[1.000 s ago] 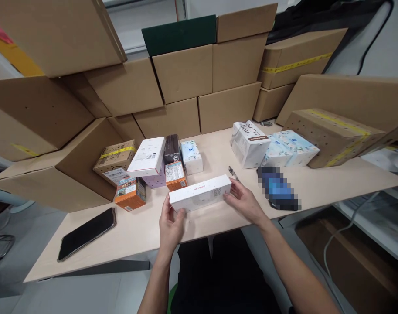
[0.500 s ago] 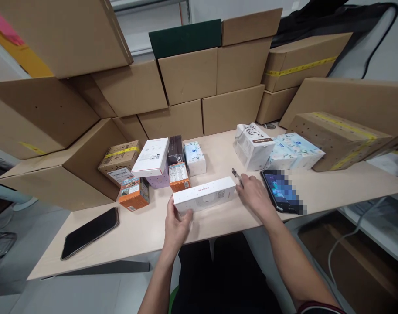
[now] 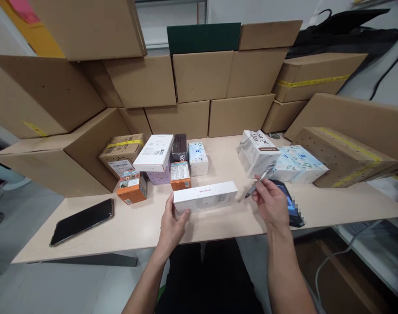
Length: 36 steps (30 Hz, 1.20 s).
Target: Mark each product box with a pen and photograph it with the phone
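Note:
My left hand grips the left end of a long white box, thumb on its near side and fingers behind. The box rests near the table's front edge with small print on its top and side. To its right, my right hand is raised and closed around a pen, whose dark tip points down and left toward the box, apart from it. Partly behind that hand lies a dark device with a lit screen.
A black phone lies at the table's left. Small boxes, including an orange box and a white box, cluster behind it. A Super Meal box and tissue packs stand right. Stacked cardboard boxes wall the back.
My right hand has picked the pen up off the table and lifted it, moving slightly right. My left hand still holds the white box. The view has shifted a little.

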Tool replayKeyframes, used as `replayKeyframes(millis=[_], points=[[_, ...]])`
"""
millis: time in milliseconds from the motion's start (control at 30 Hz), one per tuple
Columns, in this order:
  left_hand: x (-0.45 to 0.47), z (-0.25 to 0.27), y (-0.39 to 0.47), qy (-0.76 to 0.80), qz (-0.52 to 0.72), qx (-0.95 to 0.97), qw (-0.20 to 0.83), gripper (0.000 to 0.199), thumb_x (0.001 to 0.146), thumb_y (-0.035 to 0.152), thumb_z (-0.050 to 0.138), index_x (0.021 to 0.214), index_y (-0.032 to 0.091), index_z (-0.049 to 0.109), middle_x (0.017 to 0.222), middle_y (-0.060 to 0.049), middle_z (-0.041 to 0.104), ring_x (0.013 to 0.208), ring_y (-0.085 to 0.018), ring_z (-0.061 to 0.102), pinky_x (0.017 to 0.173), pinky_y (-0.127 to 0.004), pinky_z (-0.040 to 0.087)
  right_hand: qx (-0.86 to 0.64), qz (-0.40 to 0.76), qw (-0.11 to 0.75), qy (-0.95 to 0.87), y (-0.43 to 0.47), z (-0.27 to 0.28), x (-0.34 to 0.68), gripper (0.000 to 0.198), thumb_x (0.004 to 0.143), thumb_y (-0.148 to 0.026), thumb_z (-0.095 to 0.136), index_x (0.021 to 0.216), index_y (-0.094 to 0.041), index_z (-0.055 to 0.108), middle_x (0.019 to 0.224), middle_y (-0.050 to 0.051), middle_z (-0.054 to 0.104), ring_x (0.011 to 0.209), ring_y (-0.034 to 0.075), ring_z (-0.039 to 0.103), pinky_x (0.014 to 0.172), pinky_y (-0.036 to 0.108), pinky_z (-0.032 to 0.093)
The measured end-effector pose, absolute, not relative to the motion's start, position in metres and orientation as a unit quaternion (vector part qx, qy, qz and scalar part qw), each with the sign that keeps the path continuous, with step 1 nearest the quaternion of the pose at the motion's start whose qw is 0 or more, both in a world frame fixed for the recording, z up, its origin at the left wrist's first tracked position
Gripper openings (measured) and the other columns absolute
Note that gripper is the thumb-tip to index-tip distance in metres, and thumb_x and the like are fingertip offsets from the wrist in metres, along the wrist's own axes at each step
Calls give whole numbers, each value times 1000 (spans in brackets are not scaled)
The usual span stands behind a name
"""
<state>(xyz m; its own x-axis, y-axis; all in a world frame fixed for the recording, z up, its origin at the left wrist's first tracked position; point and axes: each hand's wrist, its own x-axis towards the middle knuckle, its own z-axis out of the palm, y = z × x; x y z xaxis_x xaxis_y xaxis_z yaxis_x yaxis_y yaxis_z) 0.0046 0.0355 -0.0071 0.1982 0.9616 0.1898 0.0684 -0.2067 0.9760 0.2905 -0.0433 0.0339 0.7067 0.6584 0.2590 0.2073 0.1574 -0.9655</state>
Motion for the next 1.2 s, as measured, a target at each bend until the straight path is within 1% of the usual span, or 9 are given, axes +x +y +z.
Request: replayKeyframes(millis=[100, 200, 267, 367, 433, 567, 667, 800, 1200], points=[[4, -8, 35, 416, 478, 613, 473, 70, 77, 25, 72, 141, 23, 44, 140, -12, 56, 131, -27, 53, 110, -43, 41, -553, 182, 734, -349, -44, 60, 276, 30, 86, -53, 58, 90, -24, 55, 79, 0, 59, 60, 11, 57, 54, 26, 47], [4, -8, 35, 415, 477, 614, 472, 70, 77, 24, 71, 141, 23, 43, 140, -12, 55, 129, -27, 54, 110, -44, 41, -474, 221, 764, -378, -41, 83, 253, 23, 90, -46, 56, 84, -24, 52, 70, -2, 56, 54, 11, 54, 46, 23, 42], [4, -8, 35, 416, 478, 616, 468, 68, 77, 23, 71, 140, 23, 44, 140, -12, 56, 128, -27, 54, 110, -44, 41, -473, 241, 737, -417, -36, 92, 240, 22, 92, -45, 53, 90, -23, 57, 69, -1, 59, 54, 12, 55, 46, 24, 42], [4, -7, 35, 415, 481, 616, 466, 68, 76, 22, 72, 139, 23, 46, 139, -11, 56, 128, -27, 55, 110, -43, 41, -503, 268, 660, -488, -25, 99, 228, 30, 94, -48, 50, 99, -21, 64, 77, 3, 66, 66, 16, 62, 60, 29, 51], [4, -6, 34, 413, 481, 619, 464, 69, 76, 22, 72, 139, 23, 45, 139, -11, 56, 128, -27, 55, 110, -43, 41, -518, 276, 610, -533, -18, 99, 225, 31, 93, -49, 54, 101, -21, 65, 82, 3, 67, 71, 15, 62, 66, 29, 52], [3, -1, 32, 423, 465, 646, 433, 67, 79, 22, 69, 141, 24, 44, 140, -11, 56, 129, -27, 54, 109, -42, 41, -550, 251, 550, -577, -7, 92, 221, 30, 92, -50, 54, 93, -22, 63, 72, 0, 62, 64, 13, 58, 59, 24, 47], [3, 1, 31, 435, 456, 658, 412, 64, 80, 21, 67, 140, 24, 44, 140, -10, 56, 129, -26, 54, 108, -42, 42, -565, 217, 540, -585, -5, 87, 218, 36, 96, -50, 45, 78, -22, 59, 66, -1, 58, 58, 12, 55, 55, 23, 43], [4, 2, 30, 440, 457, 658, 407, 64, 80, 20, 66, 140, 23, 44, 140, -10, 56, 129, -26, 55, 109, -41, 43, -569, 185, 533, -599, -7, 83, 216, 39, 96, -48, 45, 69, -22, 55, 70, 0, 57, 62, 13, 56, 59, 24, 43], [3, 4, 28, 430, 440, 681, 397, 62, 86, 23, 61, 144, 22, 39, 143, -10, 54, 130, -25, 54, 109, -40, 44, -560, 122, 513, -639, -8, 85, 211, 31, 98, -38, 43, 74, -22, 54, 70, -2, 56, 64, 12, 56, 61, 24, 40]])
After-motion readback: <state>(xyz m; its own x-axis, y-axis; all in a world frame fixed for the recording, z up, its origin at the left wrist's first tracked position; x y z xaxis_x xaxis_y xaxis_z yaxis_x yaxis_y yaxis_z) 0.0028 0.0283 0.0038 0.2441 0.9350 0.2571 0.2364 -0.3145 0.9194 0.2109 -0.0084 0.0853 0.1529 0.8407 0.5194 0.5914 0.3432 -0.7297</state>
